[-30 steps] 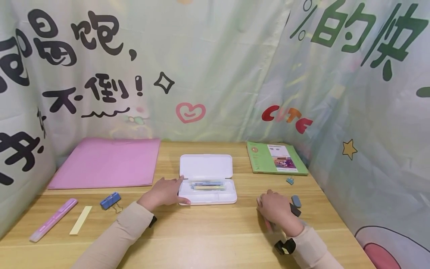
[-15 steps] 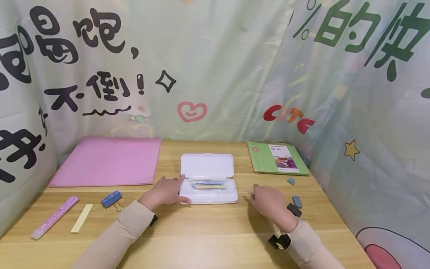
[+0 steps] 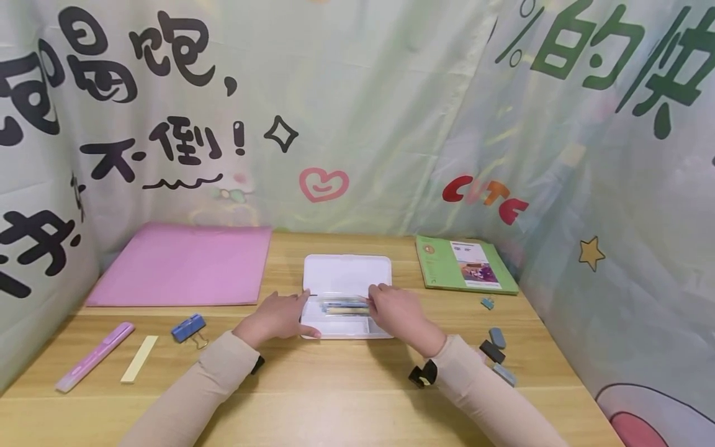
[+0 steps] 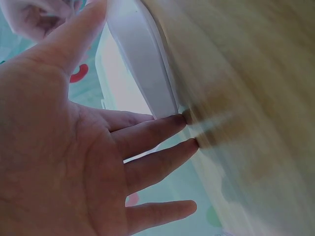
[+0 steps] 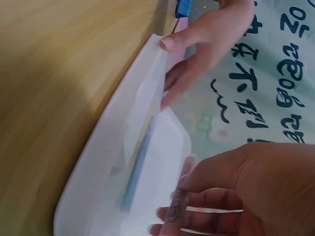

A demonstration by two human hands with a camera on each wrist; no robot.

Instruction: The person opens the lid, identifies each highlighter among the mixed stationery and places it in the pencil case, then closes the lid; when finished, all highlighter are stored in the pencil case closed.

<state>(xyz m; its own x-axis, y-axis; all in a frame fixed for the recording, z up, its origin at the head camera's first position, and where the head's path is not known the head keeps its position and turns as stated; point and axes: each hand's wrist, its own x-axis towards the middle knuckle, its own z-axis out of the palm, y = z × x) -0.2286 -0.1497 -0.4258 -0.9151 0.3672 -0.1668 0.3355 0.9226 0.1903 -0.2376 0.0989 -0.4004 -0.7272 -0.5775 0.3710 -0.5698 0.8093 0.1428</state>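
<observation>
A white pencil case (image 3: 331, 326) lies with its lid (image 3: 346, 272) folded back. Several slim pens or pencils (image 3: 346, 309), blue and yellow, are inside it. My left hand (image 3: 277, 318) rests at the case's left end, thumb on the front corner and fingers along the side; in the left wrist view these fingers (image 4: 152, 169) look straight. Over the right end of the case is my right hand (image 3: 403, 315). It pinches a slim pinkish pen-like stick (image 5: 175, 209) with dark printing, seen in the right wrist view; the head view mostly hides it.
On the left lie a pink board (image 3: 184, 266), a pink pen-shaped case (image 3: 95, 357), a yellow strip (image 3: 139, 359) and a blue binder clip (image 3: 188, 328). To the right are a green book (image 3: 441, 264), a small teal clip (image 3: 487, 303) and several small blocks (image 3: 492, 351).
My right hand has moved left and away from me, from beside the small blocks to over the pencil case, carrying the pinkish stick. The left hand stays at the case.
</observation>
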